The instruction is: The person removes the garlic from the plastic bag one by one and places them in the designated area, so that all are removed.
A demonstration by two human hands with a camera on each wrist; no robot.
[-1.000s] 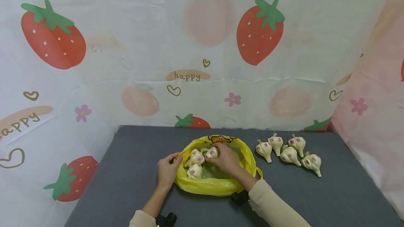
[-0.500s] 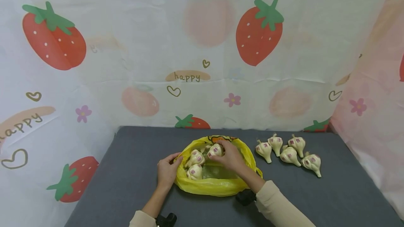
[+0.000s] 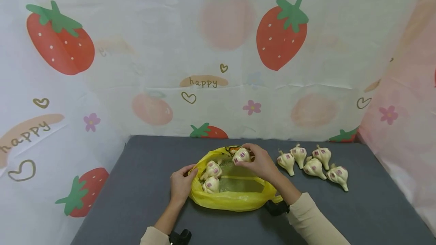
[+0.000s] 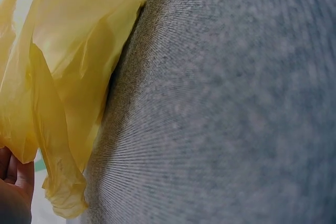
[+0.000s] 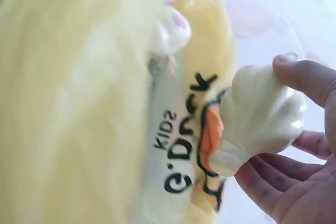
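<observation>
A yellow plastic bag (image 3: 235, 201) lies with its mouth wide on the dark table. My left hand (image 3: 180, 186) pinches the bag's left rim between thumb and fingers; in the left wrist view only part of that hand (image 4: 14, 187) shows beside the yellow plastic. Over the bag's back right rim, my right hand (image 3: 261, 162) grips a garlic bulb (image 3: 241, 155) with thumb and fingers. The right wrist view shows this garlic bulb (image 5: 260, 111) up close, outside the printed bag wall. Two more garlic bulbs, an upper one (image 3: 212, 169) and a lower one (image 3: 211, 185), lie inside at the left.
Several garlic bulbs (image 3: 313, 167) lie in a loose group on the table to the right of the bag. A dark grey cloth (image 3: 146, 162) covers the table. Behind it hangs a white curtain (image 3: 163, 67) printed with strawberries.
My right hand has lifted the garlic bulb from among the others in the bag, moving it right and up to the back rim. My left hand stays on the left rim.
</observation>
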